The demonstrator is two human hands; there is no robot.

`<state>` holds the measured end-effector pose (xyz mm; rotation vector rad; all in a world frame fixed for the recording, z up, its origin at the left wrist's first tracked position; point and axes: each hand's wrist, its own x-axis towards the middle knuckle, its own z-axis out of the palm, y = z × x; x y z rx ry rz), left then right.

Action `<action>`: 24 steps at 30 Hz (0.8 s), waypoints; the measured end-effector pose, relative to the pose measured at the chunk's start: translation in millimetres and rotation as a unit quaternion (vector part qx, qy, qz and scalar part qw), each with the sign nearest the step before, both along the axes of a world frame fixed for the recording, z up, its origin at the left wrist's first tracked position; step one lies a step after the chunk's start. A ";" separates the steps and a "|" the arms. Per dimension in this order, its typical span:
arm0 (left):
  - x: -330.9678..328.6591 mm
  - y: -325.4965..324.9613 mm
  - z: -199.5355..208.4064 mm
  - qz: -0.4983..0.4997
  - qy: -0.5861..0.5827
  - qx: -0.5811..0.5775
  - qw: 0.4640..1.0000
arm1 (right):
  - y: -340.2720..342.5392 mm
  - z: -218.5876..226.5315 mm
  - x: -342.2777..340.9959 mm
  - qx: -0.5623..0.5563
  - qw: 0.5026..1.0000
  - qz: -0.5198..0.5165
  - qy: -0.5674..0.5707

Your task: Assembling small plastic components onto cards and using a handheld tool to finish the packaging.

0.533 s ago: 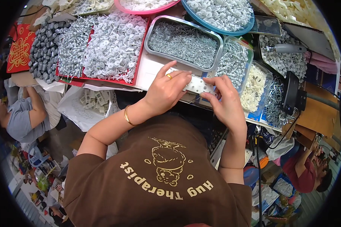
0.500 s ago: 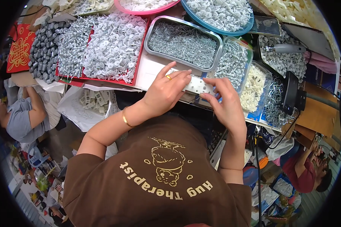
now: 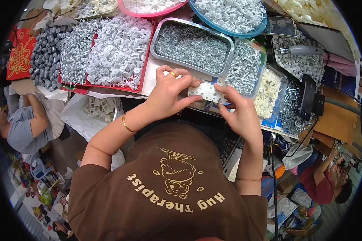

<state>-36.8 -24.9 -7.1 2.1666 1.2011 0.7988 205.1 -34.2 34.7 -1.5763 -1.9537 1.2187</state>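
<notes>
Between my hands, at the table's near edge, is a small white plate (image 3: 208, 92) dotted with dark holes or studs. My left hand (image 3: 171, 91) pinches its left end, thumb below and fingertips above, the other fingers curled. My right hand (image 3: 238, 110) grips the right end between thumb and fingers. Just beyond the plate lies a metal tray (image 3: 232, 51) full of small screws. Right of it, a clear box holds longer screws (image 3: 243, 66). Fingers cover both ends of the plate.
To the left, a red tray (image 3: 144, 68) holds white-capped fasteners, beside grey cylindrical pieces (image 3: 48, 56). A blue basin (image 3: 266, 25) and a pink basin (image 3: 126, 12) stand behind. White parts (image 3: 268, 94) and metal hooks (image 3: 290, 112) lie right. Other people sit at both sides.
My left hand has shifted its hold: its thumb now presses the plate's near edge and its fingers are more curled. More of the plate's face shows.
</notes>
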 end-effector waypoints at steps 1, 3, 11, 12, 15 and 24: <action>-0.1 0.6 0.6 -0.002 0.009 0.005 1.000 | 3.5 -1.1 1.7 -0.031 0.999 0.002 0.012; 0.3 -1.0 0.7 -0.004 0.017 0.009 1.000 | 2.9 -2.8 1.5 -0.032 0.999 -0.005 0.007; -1.8 0.7 -11.9 -0.041 0.044 0.127 0.990 | -40.2 1.2 -11.8 0.224 0.973 -0.009 -0.052; -1.6 -1.8 -13.5 -0.043 0.045 0.126 0.990 | -45.5 -3.3 -19.8 0.212 0.973 -0.006 -0.089; 0.5 1.6 -13.8 -0.036 0.028 0.133 0.990 | -54.5 -35.3 -25.5 0.236 0.967 -0.039 -0.089; -5.8 5.8 4.2 -0.076 0.020 0.046 0.996 | -53.1 -52.5 -22.4 0.295 0.955 -0.024 0.001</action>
